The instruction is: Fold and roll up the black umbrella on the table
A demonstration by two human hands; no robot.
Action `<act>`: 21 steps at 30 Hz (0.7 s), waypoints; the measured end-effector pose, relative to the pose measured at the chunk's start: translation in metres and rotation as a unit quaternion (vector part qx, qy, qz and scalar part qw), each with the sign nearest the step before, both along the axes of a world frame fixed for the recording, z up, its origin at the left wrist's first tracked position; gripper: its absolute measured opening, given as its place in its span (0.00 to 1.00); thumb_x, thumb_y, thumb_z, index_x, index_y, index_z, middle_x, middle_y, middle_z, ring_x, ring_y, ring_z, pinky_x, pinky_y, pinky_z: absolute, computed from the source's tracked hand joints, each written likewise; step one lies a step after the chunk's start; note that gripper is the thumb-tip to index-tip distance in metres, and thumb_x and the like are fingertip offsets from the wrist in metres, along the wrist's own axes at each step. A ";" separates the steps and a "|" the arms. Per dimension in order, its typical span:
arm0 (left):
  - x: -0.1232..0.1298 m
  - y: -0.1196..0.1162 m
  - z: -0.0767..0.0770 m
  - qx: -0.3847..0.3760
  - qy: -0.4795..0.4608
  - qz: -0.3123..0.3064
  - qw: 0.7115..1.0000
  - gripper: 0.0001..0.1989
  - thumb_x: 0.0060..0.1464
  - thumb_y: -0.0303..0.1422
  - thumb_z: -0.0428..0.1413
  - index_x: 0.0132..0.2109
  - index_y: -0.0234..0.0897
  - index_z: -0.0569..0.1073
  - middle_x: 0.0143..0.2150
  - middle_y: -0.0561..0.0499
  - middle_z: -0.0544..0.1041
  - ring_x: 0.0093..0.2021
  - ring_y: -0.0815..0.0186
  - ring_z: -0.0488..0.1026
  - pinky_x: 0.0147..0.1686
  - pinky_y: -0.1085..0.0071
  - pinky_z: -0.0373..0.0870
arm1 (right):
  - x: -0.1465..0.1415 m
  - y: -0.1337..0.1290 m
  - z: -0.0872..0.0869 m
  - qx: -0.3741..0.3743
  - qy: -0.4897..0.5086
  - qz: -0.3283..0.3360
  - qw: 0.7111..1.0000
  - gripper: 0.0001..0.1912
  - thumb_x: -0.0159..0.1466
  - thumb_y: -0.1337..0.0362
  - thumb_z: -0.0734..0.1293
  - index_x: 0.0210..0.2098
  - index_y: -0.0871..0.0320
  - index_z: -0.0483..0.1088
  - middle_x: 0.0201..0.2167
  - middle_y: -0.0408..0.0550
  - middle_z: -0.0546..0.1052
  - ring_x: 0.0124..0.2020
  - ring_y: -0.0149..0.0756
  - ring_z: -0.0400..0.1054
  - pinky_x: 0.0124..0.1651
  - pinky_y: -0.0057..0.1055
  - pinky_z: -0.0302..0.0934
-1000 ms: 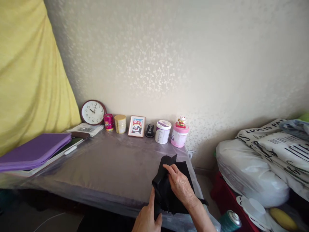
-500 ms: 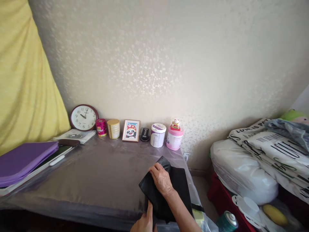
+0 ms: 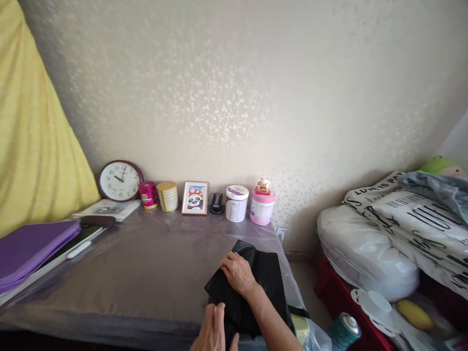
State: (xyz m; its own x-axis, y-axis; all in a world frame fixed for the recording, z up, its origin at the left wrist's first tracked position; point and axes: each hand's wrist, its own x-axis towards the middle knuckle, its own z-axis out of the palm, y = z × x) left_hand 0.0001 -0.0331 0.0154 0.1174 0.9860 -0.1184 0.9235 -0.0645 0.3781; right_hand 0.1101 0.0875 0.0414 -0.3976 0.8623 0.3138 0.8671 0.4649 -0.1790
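A floppy black bag (image 3: 268, 282), partly folded over, lies at the table's front right corner, with a black strap (image 3: 299, 311) sticking out to the right. My right hand (image 3: 237, 273) rests on top of it, fingers curled over the folded flap and gripping it. Lower down, at the near left edge of the bag, my left hand (image 3: 212, 326) pinches the black material between thumb and fingers. The bag's inside is hidden, and its near end is partly covered by my right forearm.
Along the wall stand a clock (image 3: 120, 180), tins, a picture frame (image 3: 195, 198), a white tub (image 3: 237, 204) and a pink tub (image 3: 262, 207). A purple folder (image 3: 36, 251) lies left. Right of the table are a spray can (image 3: 344, 332) and a bulging plastic bag (image 3: 367, 253).
My left hand has shifted up, showing more of its fingers and thumb on the bag's edge. The flap under my right hand sits slightly lower and further left. The view has turned slightly.
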 end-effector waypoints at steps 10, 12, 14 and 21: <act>0.004 0.012 0.014 -0.056 -0.007 -0.137 0.989 0.44 0.43 0.18 0.48 0.63 0.50 0.38 0.67 0.50 0.30 0.50 0.61 0.69 0.46 0.71 0.66 | 0.001 0.003 -0.004 -0.010 0.036 0.007 0.999 0.09 0.63 0.65 0.59 0.34 0.51 0.72 0.35 0.42 0.73 0.39 0.30 0.66 0.44 0.25 0.59; 0.005 0.011 0.014 -0.052 -0.003 -0.137 0.989 0.44 0.44 0.16 0.44 0.63 0.50 0.36 0.67 0.49 0.29 0.48 0.64 0.71 0.43 0.72 0.67 | 0.003 0.002 -0.003 -0.015 0.076 0.024 0.997 0.09 0.64 0.65 0.59 0.36 0.52 0.71 0.35 0.42 0.73 0.39 0.30 0.66 0.45 0.25 0.59; 0.007 0.009 0.014 -0.044 -0.001 -0.132 0.990 0.42 0.45 0.16 0.41 0.64 0.47 0.35 0.67 0.48 0.29 0.45 0.65 0.73 0.40 0.73 0.68 | 0.006 -0.003 0.000 -0.015 0.133 0.050 0.990 0.10 0.64 0.65 0.58 0.38 0.54 0.71 0.36 0.43 0.74 0.39 0.29 0.67 0.45 0.25 0.60; 0.011 0.007 0.011 -0.046 0.016 -0.114 0.992 0.41 0.46 0.17 0.41 0.64 0.43 0.36 0.67 0.45 0.33 0.43 0.63 0.74 0.39 0.73 0.68 | 0.019 -0.043 0.008 0.011 0.151 0.126 0.980 0.13 0.66 0.64 0.55 0.38 0.55 0.71 0.36 0.44 0.76 0.42 0.30 0.67 0.51 0.30 0.57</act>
State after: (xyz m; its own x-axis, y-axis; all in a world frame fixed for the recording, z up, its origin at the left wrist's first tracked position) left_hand 0.0114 -0.0257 0.0261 0.3301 0.9194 -0.2137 0.9005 -0.2389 0.3633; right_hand 0.1288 0.0448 0.0490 -0.4829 0.7403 0.4677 0.6336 0.6641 -0.3970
